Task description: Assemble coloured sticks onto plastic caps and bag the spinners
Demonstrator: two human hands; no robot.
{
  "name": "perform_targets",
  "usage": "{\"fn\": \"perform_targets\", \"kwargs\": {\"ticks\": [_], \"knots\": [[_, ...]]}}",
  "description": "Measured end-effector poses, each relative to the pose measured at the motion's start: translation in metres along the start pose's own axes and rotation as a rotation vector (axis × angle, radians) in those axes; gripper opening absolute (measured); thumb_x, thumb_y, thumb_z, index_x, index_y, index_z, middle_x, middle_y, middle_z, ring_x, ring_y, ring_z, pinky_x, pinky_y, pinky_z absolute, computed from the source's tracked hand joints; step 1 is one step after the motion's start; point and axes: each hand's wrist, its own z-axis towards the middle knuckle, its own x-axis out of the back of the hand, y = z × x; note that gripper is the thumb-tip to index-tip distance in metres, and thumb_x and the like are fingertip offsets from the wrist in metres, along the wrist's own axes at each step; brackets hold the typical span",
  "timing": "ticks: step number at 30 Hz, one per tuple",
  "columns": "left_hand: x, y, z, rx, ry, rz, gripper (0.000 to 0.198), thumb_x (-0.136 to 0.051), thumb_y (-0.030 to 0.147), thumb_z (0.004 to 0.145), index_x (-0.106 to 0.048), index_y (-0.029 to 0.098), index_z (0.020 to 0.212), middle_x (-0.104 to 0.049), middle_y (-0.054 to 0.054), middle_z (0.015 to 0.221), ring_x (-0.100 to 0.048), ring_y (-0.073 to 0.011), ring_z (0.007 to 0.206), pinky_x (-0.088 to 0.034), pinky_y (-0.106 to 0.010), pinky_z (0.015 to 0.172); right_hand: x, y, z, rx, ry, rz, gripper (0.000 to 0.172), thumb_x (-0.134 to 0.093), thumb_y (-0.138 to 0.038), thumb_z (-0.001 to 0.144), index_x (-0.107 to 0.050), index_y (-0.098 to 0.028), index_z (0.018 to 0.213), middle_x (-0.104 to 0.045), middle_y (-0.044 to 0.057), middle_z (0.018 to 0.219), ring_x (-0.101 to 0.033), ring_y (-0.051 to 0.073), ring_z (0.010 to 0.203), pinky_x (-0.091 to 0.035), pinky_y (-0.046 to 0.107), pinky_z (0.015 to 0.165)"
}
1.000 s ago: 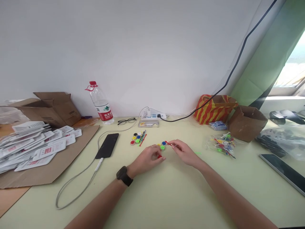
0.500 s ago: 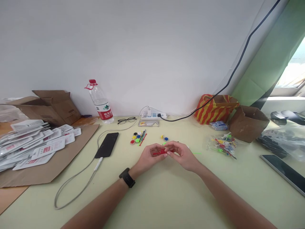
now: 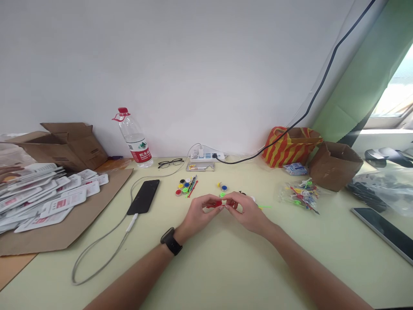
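My left hand [image 3: 199, 215] and my right hand [image 3: 249, 214] meet above the table, fingertips pinched together. Between them is a small red plastic piece [image 3: 213, 204], mostly covered by the fingers; its exact form cannot be made out. Just beyond the hands lie a green wheel-like piece [image 3: 222, 195], a blue one [image 3: 224, 187] and a yellow-and-white one [image 3: 220, 184]. A thin green stick [image 3: 265, 206] pokes out past the right hand. Left of these sits a group of coloured discs [image 3: 184, 188] beside several thin coloured sticks [image 3: 192, 186].
Left are a phone [image 3: 143, 197] on a cable, white packages [image 3: 64, 202] on cardboard and another person's hand [image 3: 9, 172]. At the back stand a water bottle [image 3: 137, 144], glasses [image 3: 170, 163] and a power strip [image 3: 208, 155]. Right: a bag of parts [image 3: 301, 196], paper bag [image 3: 335, 165], tablet [image 3: 383, 234].
My fingers have shifted slightly around the red piece, and less of it shows on the right-hand side. Another person's fingers have appeared at the far-left pile.
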Motion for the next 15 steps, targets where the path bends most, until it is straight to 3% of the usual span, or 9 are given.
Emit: {"fn": "perform_targets", "kwargs": {"ticks": [8, 15], "knots": [[0.0000, 0.0009, -0.0033, -0.067, -0.007, 0.079, 0.020, -0.071, 0.030, 0.091, -0.074, 0.019, 0.108, -0.078, -0.007, 0.104, -0.074, -0.0216, 0.097, -0.061, -0.033, 0.087, 0.0021, -0.0022, -0.0015, 0.116, -0.005, -0.084, 0.026, -0.051, -0.017, 0.100, -0.066, -0.029, 0.118, -0.070, 0.003, 0.099, -0.063, 0.021, 0.094, -0.051, 0.037, 0.083], [0.0037, 0.0074, -0.0022, -0.096, -0.041, 0.143, 0.013, -0.071, 0.029, 0.091, -0.078, 0.018, 0.094, -0.079, -0.005, 0.090, -0.073, -0.0180, 0.079, -0.058, -0.028, 0.073, -0.0022, 0.0026, -0.0022, 0.139, -0.003, -0.083, 0.023, -0.053, -0.019, 0.100, -0.065, -0.026, 0.118, -0.071, 0.007, 0.106, -0.064, 0.023, 0.099, -0.052, 0.039, 0.085]]}}
